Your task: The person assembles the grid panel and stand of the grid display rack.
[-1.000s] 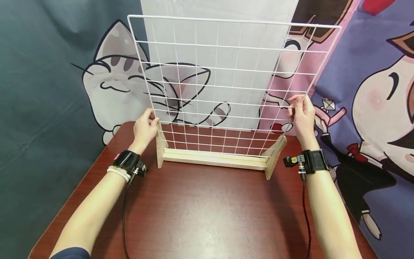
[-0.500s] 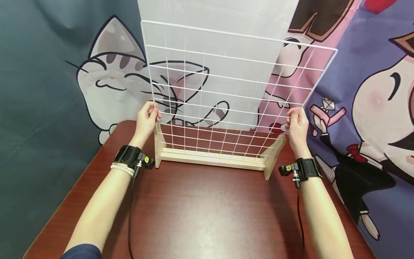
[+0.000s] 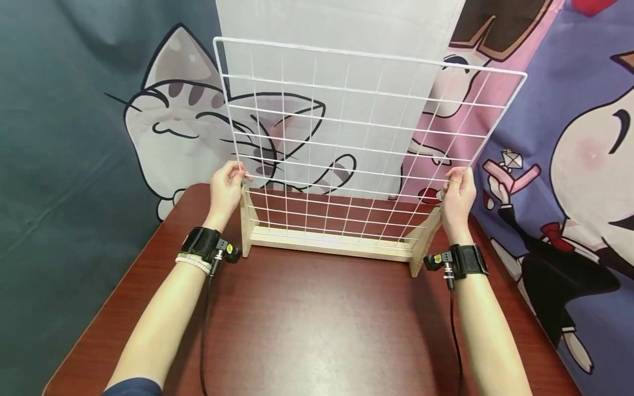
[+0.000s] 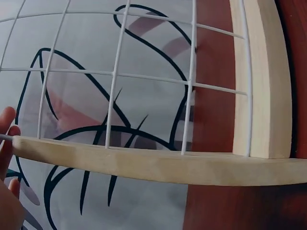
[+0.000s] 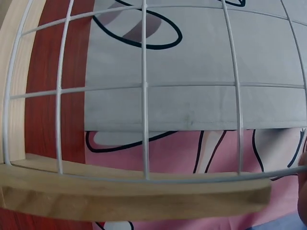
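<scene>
A white wire grid panel stands in a pale wooden stand, leaning somewhat. On the left, my left hand pinches the panel's side wire just above the stand's left upright. In the left wrist view, the fingers are at that wire beside the upright's tip. My right hand grips the opposite side wire, higher than the right upright. Only a sliver of the right hand shows in the right wrist view. Whether the bottom wire is seated in the base, I cannot tell.
The stand rests toward the back of a reddish-brown table. Behind it hangs a cartoon-printed cloth. Black wrist cameras with cables hang from both wrists.
The panel's top edge has come down, more on the right than on the left. My right hand has moved lower with it; my left hand has shifted slightly right. The stand stays in place.
</scene>
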Available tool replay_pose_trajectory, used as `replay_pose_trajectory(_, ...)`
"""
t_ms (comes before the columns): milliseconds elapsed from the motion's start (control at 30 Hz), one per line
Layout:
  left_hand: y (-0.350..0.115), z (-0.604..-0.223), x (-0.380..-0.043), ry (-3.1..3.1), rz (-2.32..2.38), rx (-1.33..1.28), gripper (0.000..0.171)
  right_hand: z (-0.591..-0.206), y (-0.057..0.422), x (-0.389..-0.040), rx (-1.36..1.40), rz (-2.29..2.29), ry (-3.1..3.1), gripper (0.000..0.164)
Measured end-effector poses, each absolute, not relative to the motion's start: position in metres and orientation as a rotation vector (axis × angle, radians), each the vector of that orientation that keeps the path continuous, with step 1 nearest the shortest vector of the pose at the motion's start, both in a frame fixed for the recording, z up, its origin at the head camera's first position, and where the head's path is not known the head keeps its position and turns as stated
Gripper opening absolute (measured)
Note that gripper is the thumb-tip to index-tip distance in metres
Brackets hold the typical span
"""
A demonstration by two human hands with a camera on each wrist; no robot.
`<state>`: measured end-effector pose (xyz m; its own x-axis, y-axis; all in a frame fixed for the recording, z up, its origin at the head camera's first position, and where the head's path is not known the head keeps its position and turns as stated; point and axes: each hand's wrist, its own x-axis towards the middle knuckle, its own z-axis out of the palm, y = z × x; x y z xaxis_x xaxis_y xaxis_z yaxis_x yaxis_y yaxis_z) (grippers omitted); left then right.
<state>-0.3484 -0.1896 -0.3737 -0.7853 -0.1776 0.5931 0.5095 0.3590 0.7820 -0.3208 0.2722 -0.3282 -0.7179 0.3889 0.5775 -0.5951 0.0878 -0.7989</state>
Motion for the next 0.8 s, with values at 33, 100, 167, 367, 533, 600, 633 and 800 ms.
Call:
replay_pose_trajectory(33,-0.189,-0.374,-0.348,-2.011,-1.480,-0.292,0.012,-0.328,0.271,-0.321,0.200,1.713,-1.639,0.028)
replay_pose_trajectory(100,-0.187,-0.372,-0.343,-1.998,-1.497,-0.294,0.013,-0.328,0.270,-0.322,0.199,1.701,-1.636,0.029)
replay_pose_trajectory(167,-0.185,-0.370,-0.339,-1.992,-1.499,-0.283,0.014,-0.328,0.269,-0.324,0.190,1.671,-1.659,0.029)
replay_pose_trajectory(367,-0.187,-0.383,-0.351,-1.991,-1.519,-0.226,0.014,-0.336,0.273,-0.334,0.161,1.648,-1.667,0.029)
replay_pose_trajectory(533,-0.186,-0.384,-0.357,-2.015,-1.540,-0.149,0.014,-0.338,0.269,-0.335,0.108,1.718,-1.660,0.027)
replay_pose_trajectory(600,-0.180,-0.381,-0.354,-1.994,-1.627,-0.077,0.016,-0.332,0.261,-0.326,0.032,1.725,-1.709,0.026)
replay_pose_trajectory(633,-0.175,-0.380,-0.352,-1.976,-1.674,-0.035,0.018,-0.331,0.258,-0.322,-0.015,1.714,-1.743,0.024)
replay_pose_trajectory(800,-0.149,-0.375,-0.333,-1.865,-1.699,0.167,0.046,-0.339,0.252,-0.314,-0.113,1.619,-1.852,0.037)
